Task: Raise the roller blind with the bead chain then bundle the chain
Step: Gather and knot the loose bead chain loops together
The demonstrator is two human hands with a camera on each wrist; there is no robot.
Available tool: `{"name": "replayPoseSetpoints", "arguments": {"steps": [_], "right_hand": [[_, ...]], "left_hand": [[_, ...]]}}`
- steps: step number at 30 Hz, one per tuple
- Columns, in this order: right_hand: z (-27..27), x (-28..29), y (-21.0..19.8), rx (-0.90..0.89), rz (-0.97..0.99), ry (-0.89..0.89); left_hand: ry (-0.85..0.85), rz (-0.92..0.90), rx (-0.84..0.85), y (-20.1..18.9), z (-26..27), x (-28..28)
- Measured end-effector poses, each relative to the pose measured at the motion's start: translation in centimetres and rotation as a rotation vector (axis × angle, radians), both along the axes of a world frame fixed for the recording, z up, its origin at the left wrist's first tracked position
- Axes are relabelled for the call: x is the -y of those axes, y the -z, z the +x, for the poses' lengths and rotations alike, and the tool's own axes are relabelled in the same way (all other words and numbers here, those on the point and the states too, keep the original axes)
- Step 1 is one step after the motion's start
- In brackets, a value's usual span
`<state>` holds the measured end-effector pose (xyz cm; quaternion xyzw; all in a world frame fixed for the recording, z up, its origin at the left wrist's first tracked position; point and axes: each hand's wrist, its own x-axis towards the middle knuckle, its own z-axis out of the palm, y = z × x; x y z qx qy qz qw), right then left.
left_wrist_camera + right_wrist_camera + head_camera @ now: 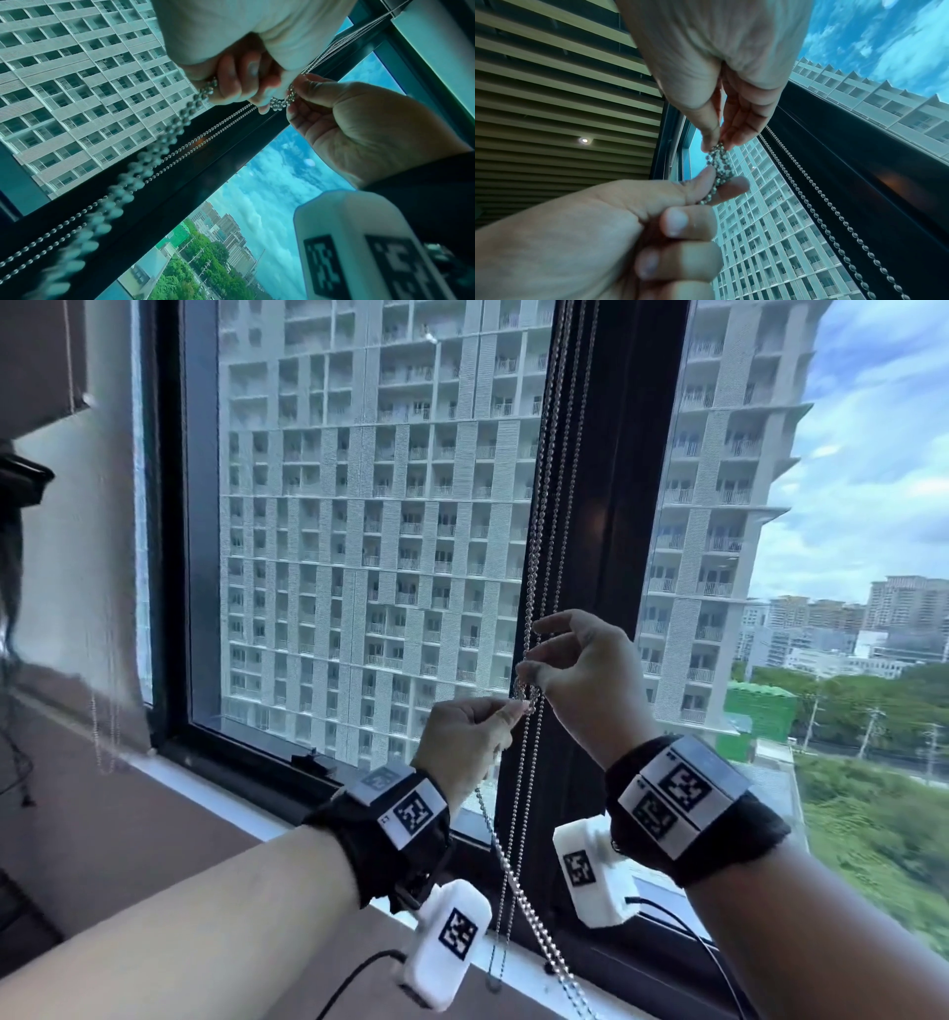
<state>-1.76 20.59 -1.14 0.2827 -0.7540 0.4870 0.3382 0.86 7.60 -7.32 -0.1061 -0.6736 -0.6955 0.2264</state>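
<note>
You pinch the chain [534, 557] in both hands, left hand [464, 744] and right hand [580, 675], at the small knot of loops (light, limp, slippery beads), so grip right there.

Strong daylight floods in through my window [359, 531]; the room's left side stays dim. Wrist views look teal-tinted and bend at their edges, and the near bead chain [144, 162] smears into blur.

Bead chain [85, 241] blurred near left-wrist camera.
</note>
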Motion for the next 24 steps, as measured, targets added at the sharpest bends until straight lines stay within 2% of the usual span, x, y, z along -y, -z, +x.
{"name": "replayPoseSetpoints", "arguments": {"steps": [6,11,15,19,24], "right_hand": [[-0.2,-0.2,0.6,0.029,-0.025,-0.028],[-0.2,-0.4,1.0,0.053,-0.004,-0.019],[-0.2,-0.4,1.4,0.160,0.115,-0.018],[0.0,-0.3,1.7,0.251,0.117,-0.058],[0.4,-0.4,2.5,0.317,0.085,-0.136]], "left_hand": [[0.089,-0.087,0.060,0.9,0.5,-0.7],[0.094,-0.121,0.076,0.9,0.5,-0.8],[0.118,-0.177,0.099,1.2,0.3,-0.9],[0.119,-0.179,0.101,1.3,0.4,-1.0],[0.062,-0.285,0.082,1.3,0.3,-0.6]]}}
